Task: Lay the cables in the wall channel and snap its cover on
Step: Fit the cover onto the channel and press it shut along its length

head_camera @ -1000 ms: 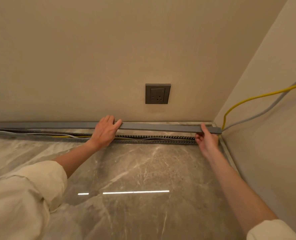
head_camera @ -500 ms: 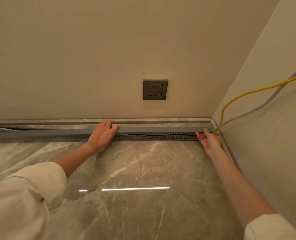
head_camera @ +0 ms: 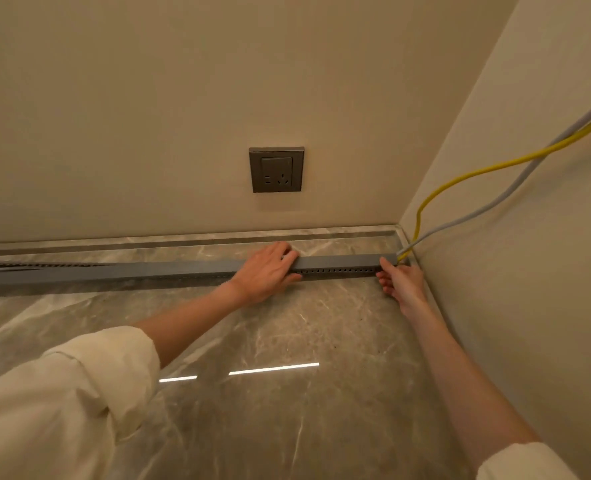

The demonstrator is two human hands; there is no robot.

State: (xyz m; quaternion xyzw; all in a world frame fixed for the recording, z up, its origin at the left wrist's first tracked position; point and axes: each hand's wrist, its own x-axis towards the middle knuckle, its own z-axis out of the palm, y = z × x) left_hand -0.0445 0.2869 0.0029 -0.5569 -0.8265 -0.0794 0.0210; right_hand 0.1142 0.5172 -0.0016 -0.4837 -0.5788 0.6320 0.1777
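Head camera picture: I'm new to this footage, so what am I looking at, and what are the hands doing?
The camera sits on a person's head, looking down at their own arms. On the marble floor, along the wall, runs a slotted grey cable channel. A long grey cover lies on it. The left hand rests flat on the cover; the right hand grips the end by the corner, where a yellow cable and a grey cable come out. A wall socket is above.
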